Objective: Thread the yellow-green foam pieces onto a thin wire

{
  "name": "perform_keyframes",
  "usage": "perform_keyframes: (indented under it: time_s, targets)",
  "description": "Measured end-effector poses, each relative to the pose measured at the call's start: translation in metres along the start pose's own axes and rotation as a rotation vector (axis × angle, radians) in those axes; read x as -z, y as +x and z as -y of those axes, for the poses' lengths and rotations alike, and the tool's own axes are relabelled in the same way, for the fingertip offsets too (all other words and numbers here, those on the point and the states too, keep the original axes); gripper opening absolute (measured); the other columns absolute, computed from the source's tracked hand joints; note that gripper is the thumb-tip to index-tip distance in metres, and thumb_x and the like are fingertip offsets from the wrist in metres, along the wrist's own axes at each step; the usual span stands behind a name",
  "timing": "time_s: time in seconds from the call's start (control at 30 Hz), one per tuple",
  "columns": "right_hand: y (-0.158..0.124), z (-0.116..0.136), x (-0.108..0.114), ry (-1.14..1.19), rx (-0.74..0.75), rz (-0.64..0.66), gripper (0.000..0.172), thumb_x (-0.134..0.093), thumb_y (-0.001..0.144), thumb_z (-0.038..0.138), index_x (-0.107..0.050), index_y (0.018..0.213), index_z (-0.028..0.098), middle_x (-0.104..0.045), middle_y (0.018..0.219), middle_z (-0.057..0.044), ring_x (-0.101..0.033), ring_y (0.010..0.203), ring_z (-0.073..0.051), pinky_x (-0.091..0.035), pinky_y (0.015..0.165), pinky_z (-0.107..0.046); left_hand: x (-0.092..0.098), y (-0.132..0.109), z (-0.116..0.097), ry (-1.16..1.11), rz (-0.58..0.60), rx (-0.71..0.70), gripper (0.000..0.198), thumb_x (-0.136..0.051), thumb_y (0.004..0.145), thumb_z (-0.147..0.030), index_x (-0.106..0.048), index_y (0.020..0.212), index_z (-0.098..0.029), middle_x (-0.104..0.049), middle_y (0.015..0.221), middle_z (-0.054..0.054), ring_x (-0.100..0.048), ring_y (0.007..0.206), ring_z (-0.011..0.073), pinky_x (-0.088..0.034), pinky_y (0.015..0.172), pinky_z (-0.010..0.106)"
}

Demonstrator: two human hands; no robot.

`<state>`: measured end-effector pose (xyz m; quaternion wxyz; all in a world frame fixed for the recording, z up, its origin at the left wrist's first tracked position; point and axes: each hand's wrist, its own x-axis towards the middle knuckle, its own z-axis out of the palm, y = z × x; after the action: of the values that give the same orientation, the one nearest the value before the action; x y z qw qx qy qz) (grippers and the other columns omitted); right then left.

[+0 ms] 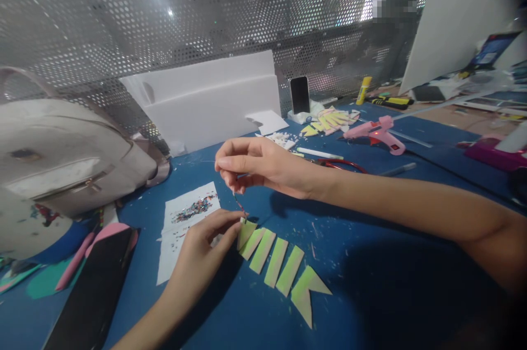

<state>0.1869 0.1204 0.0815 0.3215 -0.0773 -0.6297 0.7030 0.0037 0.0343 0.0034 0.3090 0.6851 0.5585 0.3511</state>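
Note:
My left hand (206, 246) pinches the upper end of a pale green fish-shaped cut-out (272, 265). Its separate strips hang in a row down to a forked tail, over the blue tabletop. From that pinched end a short beaded string (239, 205) runs up to my right hand (259, 166). The right fingers are closed on the string, and a thin thread sticks out to their left. Left of my hands, a white paper sheet (164, 267) bears a pile of small multicoloured beads (193, 209).
A pink glue gun (381, 133) lies at the back right, near a second green segmented piece (329, 120), a phone (300, 95) and a yellow glue stick (364, 90). White foam board (206, 108) stands behind. A pale backpack (69, 152) and a black flat case (93, 289) occupy the left.

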Motion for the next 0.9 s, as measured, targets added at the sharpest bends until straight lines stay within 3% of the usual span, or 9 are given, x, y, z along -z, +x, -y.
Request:
perform_keyframes:
  time_s: [0.33,0.63,0.9]
  targets:
    - [0.0005,0.0013,-0.0017,-0.014,-0.02,-0.024,0.017,-0.068,0.087,0.031,-0.06,0.083,0.016,-0.06,0.074,0.003,-0.056,0.067,-0.007,-0.048,0.067,-0.019,0.0017,0.0022,0.0044,-0.062,-0.004,0.022,0.021,-0.06,0.087,-0.034,-0.074,0.097,-0.022,-0.073,0.098,0.005,-0.067,0.091,0.0211,-0.051,0.082,0.033]
    - [0.001,0.002,-0.0014,-0.013,-0.017,-0.026,0.016,-0.067,0.087,0.029,-0.06,0.083,0.016,-0.059,0.073,0.002,-0.055,0.067,-0.007,-0.048,0.066,-0.019,0.0033,0.0024,0.0033,-0.132,0.031,0.149,0.018,-0.065,0.084,-0.035,-0.075,0.09,-0.02,-0.073,0.085,0.003,-0.066,0.078,0.0183,-0.049,0.073,0.029]
    - [-0.0002,0.0024,-0.0013,-0.034,-0.019,-0.01,0.016,-0.067,0.088,0.031,-0.061,0.084,0.016,-0.059,0.075,0.002,-0.055,0.067,-0.007,-0.048,0.067,-0.02,0.0042,0.0048,0.0044,-0.239,-0.018,0.209,0.019,-0.071,0.08,-0.036,-0.071,0.077,-0.018,-0.068,0.067,0.0,-0.056,0.058,0.0102,-0.043,0.056,0.021]
